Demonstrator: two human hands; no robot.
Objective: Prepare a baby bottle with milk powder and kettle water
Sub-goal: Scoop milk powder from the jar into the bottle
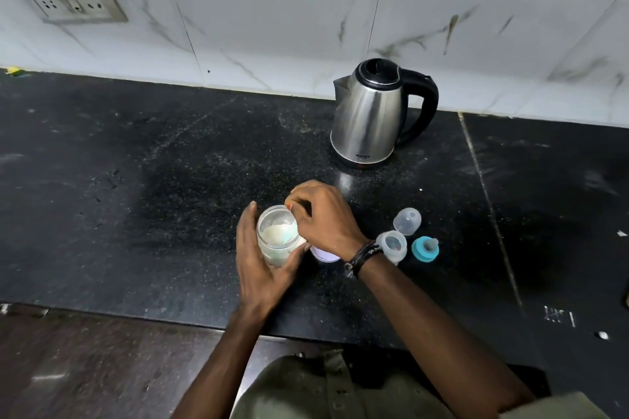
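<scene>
Nearest my view, the left hand (262, 258) wrapped its thumb and fingers around the jar of milk powder (277, 236), which stood open on the black counter (136, 180). The right hand (323, 214) reached over the jar mouth with fingertips pinched on a small handle, apparently a scoop; its bowl looked buried in the powder, though I could not confirm it. I judged the main risk to be spillage: a heaped scoop lifted across the right wrist's path could shed powder before reaching the baby bottle (393, 245), which stood open just beside that wrist. A careless sweep of the forearm could also tip the bottle or push the lid (325, 255) lying under the wrist. The teal nipple ring (425, 248) and clear cap (407, 220) sat just beyond the bottle. The kettle (371, 116) stood well apart at the back wall, handle to the right. Open counter lay to the left; the front edge ran near the forearms.
</scene>
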